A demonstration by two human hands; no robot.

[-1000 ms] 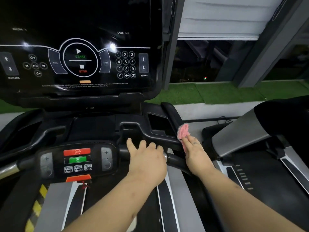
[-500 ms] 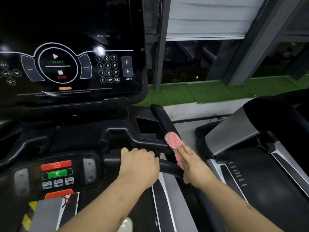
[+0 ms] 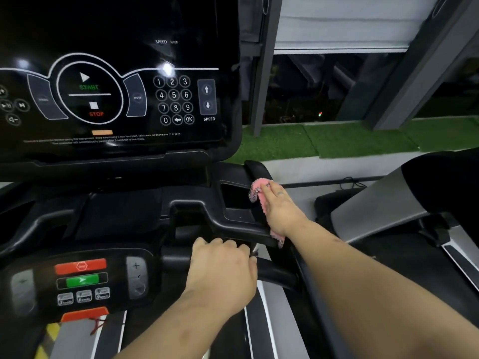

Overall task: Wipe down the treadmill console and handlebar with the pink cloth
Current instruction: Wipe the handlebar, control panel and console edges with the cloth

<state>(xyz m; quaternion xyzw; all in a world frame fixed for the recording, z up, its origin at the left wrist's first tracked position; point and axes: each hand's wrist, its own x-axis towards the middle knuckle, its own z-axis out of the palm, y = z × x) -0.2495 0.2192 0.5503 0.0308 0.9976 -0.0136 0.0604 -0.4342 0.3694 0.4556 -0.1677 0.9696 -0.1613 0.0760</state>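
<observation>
The console (image 3: 111, 81) fills the upper left: a dark glossy screen with a round START/STOP dial at its centre, a number keypad (image 3: 173, 101) to the right of that, and SPEED arrows beside the keypad. Below it spreads the black tray (image 3: 124, 213) of the treadmill, with a recessed pocket (image 3: 233, 196) at its right end. A second treadmill (image 3: 404, 208) stands to the right, grey and black, with green turf (image 3: 324, 141) and dark window glass behind.

Across the lower part runs the handlebar (image 3: 274, 274), a black bar that carries a control pad (image 3: 83, 281) on its left stretch, with a red button over a green one and plus and minus keys beside them. An orange safety clip (image 3: 84, 313) hangs below the pad.

The left hand (image 3: 223, 273) lies over the handlebar just right of the pad, fingers curled down around the bar in a closed hold. The right forearm reaches forward past it to the tray's right edge.

The right hand (image 3: 281, 208) lies flat, fingers together and stretched forward, pressing the cloth (image 3: 258, 191) against the outer rim of the tray beside the pocket. The cloth is pink and fuzzy; it bunches out ahead of the fingertips, and a strip shows along the palm's left edge and under the wrist. Whether the thumb pinches it cannot be told.
</observation>
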